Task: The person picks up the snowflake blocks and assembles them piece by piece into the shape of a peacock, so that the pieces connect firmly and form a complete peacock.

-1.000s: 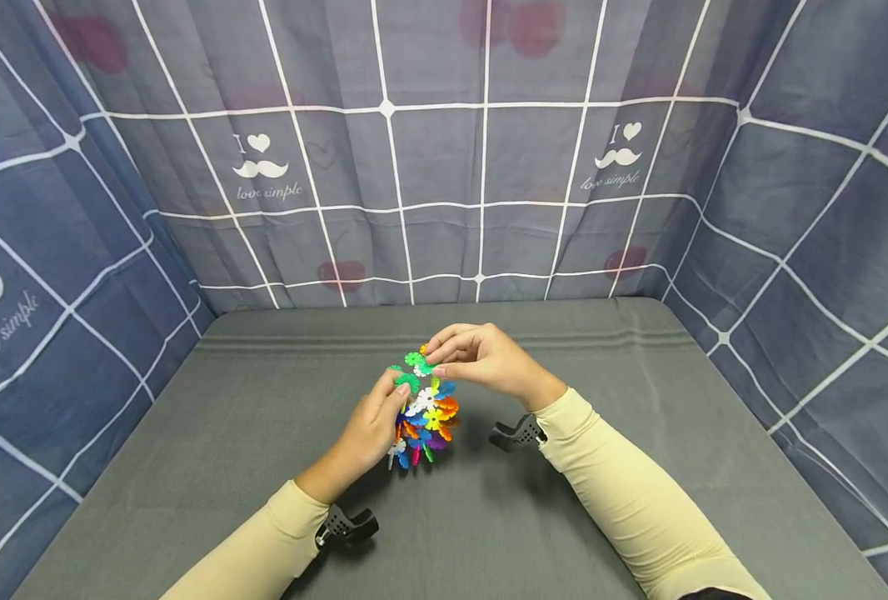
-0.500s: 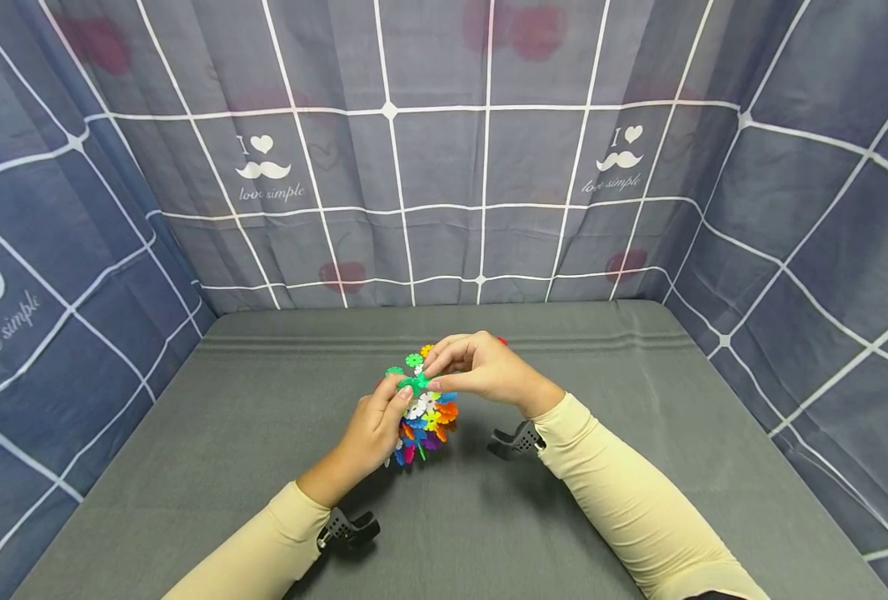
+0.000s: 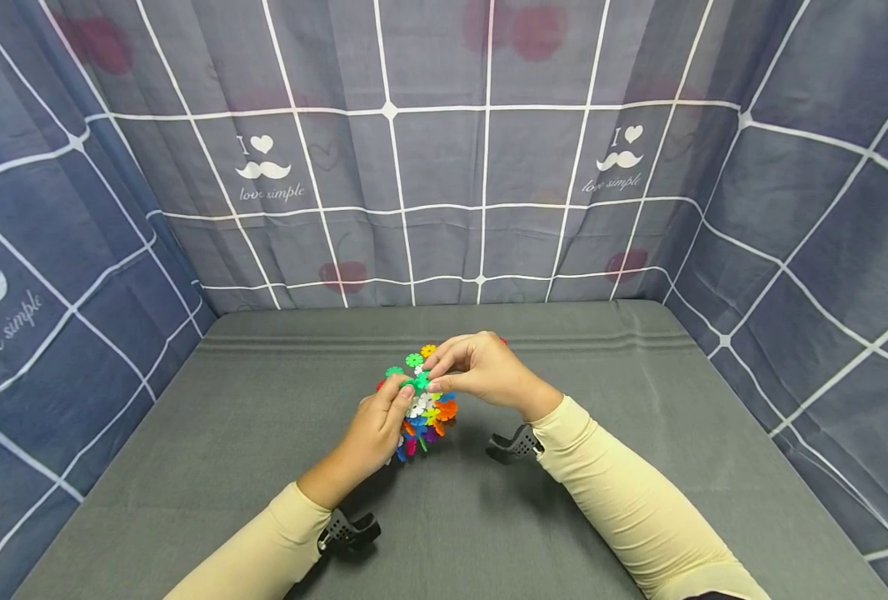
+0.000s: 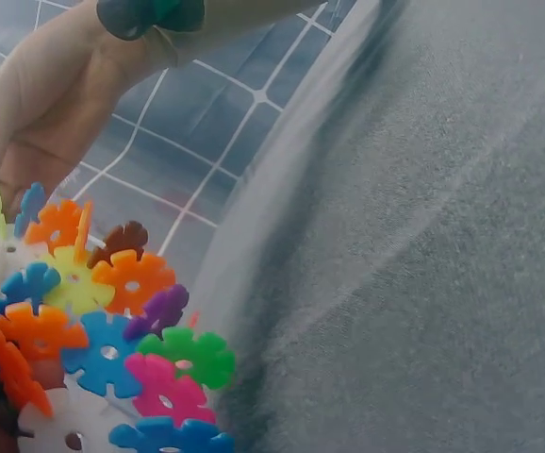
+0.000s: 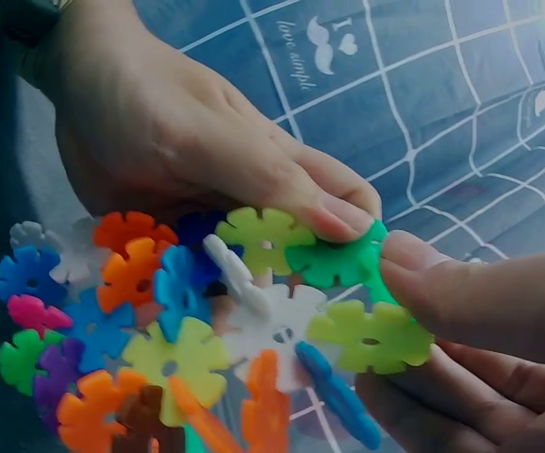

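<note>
Pinching green flower pcs. — L hand & R hand each — w/ multicolor flower cluster just beside, nr. fingers.

Pieces between left grip and right grip, curtain behind.

Makeshift curtained booth, wider room type not tellable: blue-grey, white-gridded curtains lettered "love simple" enclosing the far edge and both sides of a grey cloth-covered table.
</note>
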The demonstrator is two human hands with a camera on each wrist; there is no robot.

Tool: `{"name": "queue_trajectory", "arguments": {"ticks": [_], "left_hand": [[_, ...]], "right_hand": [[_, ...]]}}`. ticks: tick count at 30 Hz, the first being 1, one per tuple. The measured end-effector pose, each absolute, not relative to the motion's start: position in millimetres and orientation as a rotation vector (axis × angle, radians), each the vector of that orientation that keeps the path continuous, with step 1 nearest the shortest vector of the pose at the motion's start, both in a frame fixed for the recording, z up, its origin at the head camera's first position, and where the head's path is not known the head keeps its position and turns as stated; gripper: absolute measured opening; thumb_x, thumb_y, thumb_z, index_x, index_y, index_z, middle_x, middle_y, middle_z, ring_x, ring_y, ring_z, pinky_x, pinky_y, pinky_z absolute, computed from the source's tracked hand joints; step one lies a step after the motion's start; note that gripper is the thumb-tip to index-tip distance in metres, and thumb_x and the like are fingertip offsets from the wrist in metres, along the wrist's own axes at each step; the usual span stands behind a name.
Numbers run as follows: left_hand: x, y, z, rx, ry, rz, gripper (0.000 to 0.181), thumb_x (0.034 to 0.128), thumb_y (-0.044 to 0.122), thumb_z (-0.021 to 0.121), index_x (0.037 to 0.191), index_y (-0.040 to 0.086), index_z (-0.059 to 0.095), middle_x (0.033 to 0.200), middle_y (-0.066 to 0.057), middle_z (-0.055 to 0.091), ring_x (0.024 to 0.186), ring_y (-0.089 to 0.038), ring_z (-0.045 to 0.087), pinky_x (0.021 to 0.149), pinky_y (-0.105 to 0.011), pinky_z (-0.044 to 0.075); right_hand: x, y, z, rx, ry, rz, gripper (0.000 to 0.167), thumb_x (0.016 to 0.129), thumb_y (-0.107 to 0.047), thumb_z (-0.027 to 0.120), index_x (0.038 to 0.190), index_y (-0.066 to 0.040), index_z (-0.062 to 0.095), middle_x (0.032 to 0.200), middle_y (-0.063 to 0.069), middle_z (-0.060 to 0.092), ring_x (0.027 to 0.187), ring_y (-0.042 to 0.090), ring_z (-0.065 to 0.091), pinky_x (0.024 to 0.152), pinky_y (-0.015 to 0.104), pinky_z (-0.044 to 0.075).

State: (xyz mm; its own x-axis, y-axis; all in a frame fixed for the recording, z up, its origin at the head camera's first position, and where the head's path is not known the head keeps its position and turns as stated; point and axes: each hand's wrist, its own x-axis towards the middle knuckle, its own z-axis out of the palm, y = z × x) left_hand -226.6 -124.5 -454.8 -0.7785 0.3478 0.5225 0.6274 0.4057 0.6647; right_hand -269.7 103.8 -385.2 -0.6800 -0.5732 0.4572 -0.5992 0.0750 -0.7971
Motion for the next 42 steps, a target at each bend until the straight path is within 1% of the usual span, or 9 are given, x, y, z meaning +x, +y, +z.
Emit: {"name": "queue_trajectory", "arguments": {"ticks": [5,11,15,19,24,26,31,37,42], "left_hand": [[-223.2,-123.6,-455.6,-0.764,-2.426,-1.362,0.018,0.1164,0.016,0.041,0.12,0.013,0.058,0.07,0.005,0.047,0.049,-0.008,0.053,0.048,-0.031,0.051],[-222.9,-123.0,-455.1,-0.748,-2.421,-1.308,0.016,0.1163,0.015,0.04,0.117,0.013,0.056,0.073,0.007,0.043,0.06,-0.009,0.046,0.055,-0.031,0.043],[-224.7,-123.6,-454.1,-0.76,-2.393,-1.336,0.014,0.1164,0.015,0.04,0.114,0.015,0.053,0.072,0.007,0.042,0.057,-0.008,0.045,0.052,-0.03,0.042],[-228.2,-126.6,-453.2,-0.746,-2.36,-1.414,0.015,0.1168,0.017,0.039,0.115,0.015,0.054,0.072,0.006,0.044,0.057,-0.01,0.046,0.052,-0.03,0.043],[-236.2,-132.9,-453.2,-0.637,-2.262,-1.674,0.025,0.1177,0.021,0.036,0.11,0.007,0.055,0.085,-0.003,0.046,0.08,-0.017,0.049,0.07,-0.03,0.042],[-239.0,-135.3,-453.6,-0.585,-2.202,-1.831,0.03,0.1181,0.024,0.034,0.11,0.002,0.053,0.09,-0.007,0.048,0.086,-0.019,0.05,0.075,-0.029,0.042],[-242.1,-138.4,-455.0,-0.474,-2.123,-2.123,0.041,0.1179,0.033,0.032,0.118,-0.006,0.046,0.097,-0.016,0.055,0.083,-0.022,0.059,0.07,-0.029,0.05],[-242.9,-137.6,-454.5,-0.403,-2.091,-2.251,0.044,0.117,0.038,0.034,0.119,-0.005,0.043,0.097,-0.015,0.054,0.077,-0.022,0.059,0.065,-0.031,0.052],[-244.8,-136.4,-454.0,-0.387,-2.096,-2.241,0.048,0.1168,0.039,0.034,0.118,-0.008,0.041,0.086,-0.011,0.05,0.064,-0.018,0.047,0.056,-0.025,0.04]], "right_hand": [[-267.4,98.2,-390.9,1.222,-2.263,1.732,0.009,0.083,0.005,0.088,0.088,0.002,0.082,0.101,0.012,0.075,0.091,0.022,0.073,0.075,0.041,0.062],[-266.8,93.8,-392.5,1.21,-2.28,1.693,0.009,0.083,0.004,0.089,0.088,-0.001,0.083,0.1,0.009,0.075,0.094,0.019,0.072,0.075,0.037,0.062],[-267.9,92.5,-391.0,1.219,-2.25,1.74,0.009,0.083,0.004,0.088,0.089,-0.001,0.083,0.101,0.012,0.075,0.093,0.02,0.072,0.076,0.038,0.062],[-269.3,91.9,-389.5,1.23,-2.187,1.774,0.012,0.088,0.002,0.085,0.099,0.002,0.081,0.104,0.014,0.075,0.094,0.023,0.073,0.081,0.042,0.061],[-279.7,98.3,-391.5,1.047,-2.217,1.741,0.021,0.1,-0.011,0.076,0.119,-0.002,0.076,0.112,0.009,0.076,0.101,0.024,0.073,0.089,0.038,0.058],[-289.0,104.8,-397.7,0.929,-2.262,1.728,0.022,0.103,-0.017,0.073,0.121,-0.004,0.075,0.111,0.006,0.076,0.101,0.025,0.073,0.085,0.035,0.058],[-314.3,119.1,-428.4,0.745,-2.47,1.593,0.025,0.104,-0.023,0.071,0.12,-0.005,0.075,0.109,0.004,0.075,0.095,0.024,0.07,0.078,0.035,0.056],[-331.5,119.4,-467.1,0.849,-2.684,1.317,0.032,0.102,-0.024,0.074,0.123,0.0,0.072,0.116,0.009,0.072,0.099,0.021,0.067,0.087,0.038,0.055],[-332.5,107.9,-477.0,1.012,-2.729,0.978,0.039,0.101,-0.025,0.075,0.133,-0.004,0.068,0.134,0.014,0.064,0.121,0.034,0.057,0.104,0.05,0.042]]}}
